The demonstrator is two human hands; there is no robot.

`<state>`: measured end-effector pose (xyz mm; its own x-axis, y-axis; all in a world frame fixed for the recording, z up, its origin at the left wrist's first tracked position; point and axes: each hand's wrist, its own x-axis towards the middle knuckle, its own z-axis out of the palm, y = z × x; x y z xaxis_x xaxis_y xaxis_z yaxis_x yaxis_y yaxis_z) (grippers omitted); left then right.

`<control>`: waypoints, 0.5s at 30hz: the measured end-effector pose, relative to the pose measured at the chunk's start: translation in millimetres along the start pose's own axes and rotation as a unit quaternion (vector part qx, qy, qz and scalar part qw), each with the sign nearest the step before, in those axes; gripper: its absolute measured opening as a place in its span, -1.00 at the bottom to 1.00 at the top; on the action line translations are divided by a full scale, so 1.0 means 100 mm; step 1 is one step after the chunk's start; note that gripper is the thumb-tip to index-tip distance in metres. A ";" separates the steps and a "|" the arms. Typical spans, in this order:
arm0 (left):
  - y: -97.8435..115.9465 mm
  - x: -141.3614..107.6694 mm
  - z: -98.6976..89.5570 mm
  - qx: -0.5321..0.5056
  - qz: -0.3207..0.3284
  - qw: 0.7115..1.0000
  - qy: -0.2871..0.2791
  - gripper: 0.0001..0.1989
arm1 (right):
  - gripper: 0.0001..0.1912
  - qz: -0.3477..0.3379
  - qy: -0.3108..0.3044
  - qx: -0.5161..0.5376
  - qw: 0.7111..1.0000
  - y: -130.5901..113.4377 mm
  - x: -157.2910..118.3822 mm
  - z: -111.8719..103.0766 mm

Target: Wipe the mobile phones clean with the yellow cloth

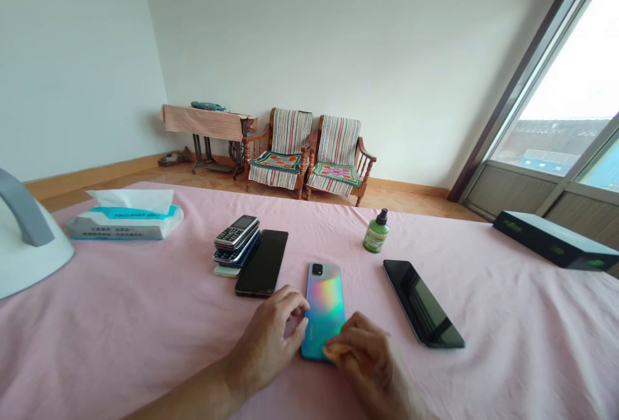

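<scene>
A shiny blue-green phone (324,304) lies back side up on the pink cloth, its camera block toward the far end. My left hand (271,336) rests at its left edge, thumb and fingers curved apart and touching the side, holding nothing else. My right hand (370,359) is closed round a small yellowish cloth (336,350), pressed on the phone's lower right part. Left of the phone is a black phone (264,262), beside a stack of keypad phones (236,239). Another dark phone (423,304) lies to the right.
A green spray bottle (376,233) stands beyond the phones. A tissue pack (126,221) and a white appliance (29,246) are at the left, and a black box (556,242) at the far right. Two chairs (314,155) stand behind the table.
</scene>
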<state>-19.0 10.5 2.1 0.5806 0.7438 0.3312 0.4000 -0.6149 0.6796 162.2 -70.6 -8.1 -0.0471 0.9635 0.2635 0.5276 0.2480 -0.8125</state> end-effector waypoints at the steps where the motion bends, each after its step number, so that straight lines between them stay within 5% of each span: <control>1: 0.03 -0.01 -0.01 0.002 0.004 1.000 -0.007 -0.88 | -0.78 0.037 0.031 0.019 0.999 -0.04 0.05 -0.01; 9: 0.25 -0.05 -0.01 0.028 0.001 0.996 -0.090 -0.45 | -0.79 0.105 0.061 0.097 0.988 -0.09 0.34 0.02; 15: 0.21 -0.05 0.03 0.046 0.006 0.995 -0.085 -0.49 | -0.79 0.168 0.087 0.263 0.946 -0.07 0.39 -0.06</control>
<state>-11.4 -6.8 12.9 0.6934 0.6866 0.2185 0.4515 -0.6504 0.6109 161.8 -35.6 11.1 0.2130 0.9770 -0.0110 -0.0096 -0.0092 -0.9999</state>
